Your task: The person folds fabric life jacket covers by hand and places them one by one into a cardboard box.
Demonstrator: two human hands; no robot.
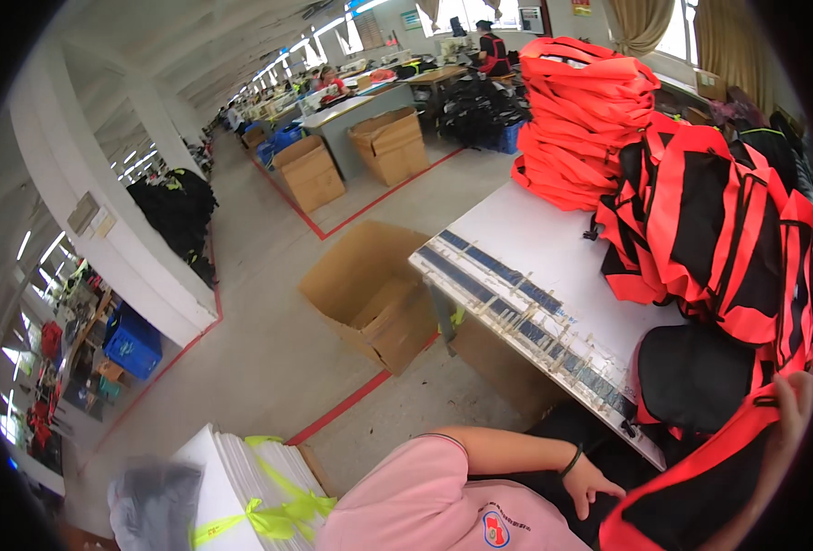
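Note:
A black bag piece with a wide red-orange edge (700, 496) lies at the lower right, close to my body. My right hand (794, 404) grips its upper edge, fingers curled over the red band. My left hand (592, 485), with a dark band at the wrist, is at the other side of the piece; its fingers are apart, their tips by the red edge, and I see nothing held in them. Just beyond, a black rounded panel (695, 376) rests on the white table (553, 239), beside a heap of red and black bags (714, 230).
A tall stack of folded red pieces (581, 119) stands on the table's far end. An open cardboard box (374, 294) sits on the floor left of the table. Tied white sheets (241, 468) are at my left. Farther off are two cartons, a pillar and people at work.

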